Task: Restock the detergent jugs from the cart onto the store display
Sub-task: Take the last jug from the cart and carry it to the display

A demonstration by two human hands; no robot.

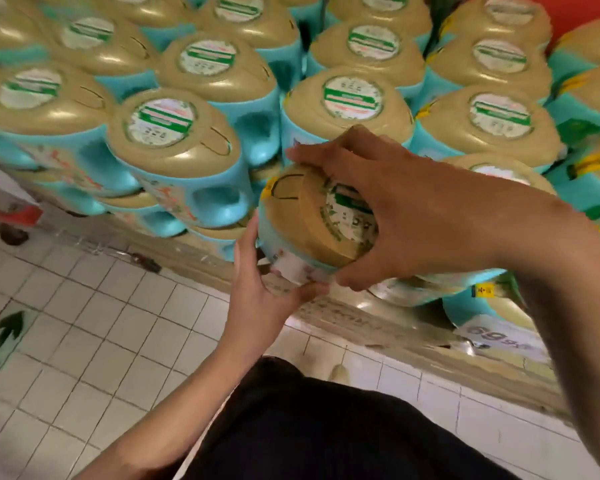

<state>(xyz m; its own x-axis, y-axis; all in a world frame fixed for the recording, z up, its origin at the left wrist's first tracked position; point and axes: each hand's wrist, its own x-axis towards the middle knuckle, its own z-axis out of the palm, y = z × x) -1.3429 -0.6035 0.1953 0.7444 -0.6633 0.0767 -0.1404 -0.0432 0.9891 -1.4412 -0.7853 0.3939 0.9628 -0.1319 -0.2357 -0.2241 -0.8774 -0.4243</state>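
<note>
Teal detergent jug (302,223) at frame centre, right hand (406,209) clamped over its gold cap, left hand (257,282) gripping its lower side, stacked jugs (174,140) filling the upper frame, white tiled floor (84,323) lower left

One camera sits on the person's head. It looks forward and down, and the picture leans to one side. The stack of turquoise plastic jugs with gold caps (174,143) fills the top and is very close. The left hand (257,296) and right hand (413,209) hold one turquoise jug (305,220) in the middle, nearest of all. The white tiled floor (101,341) lies lower down at the bottom left.
</note>
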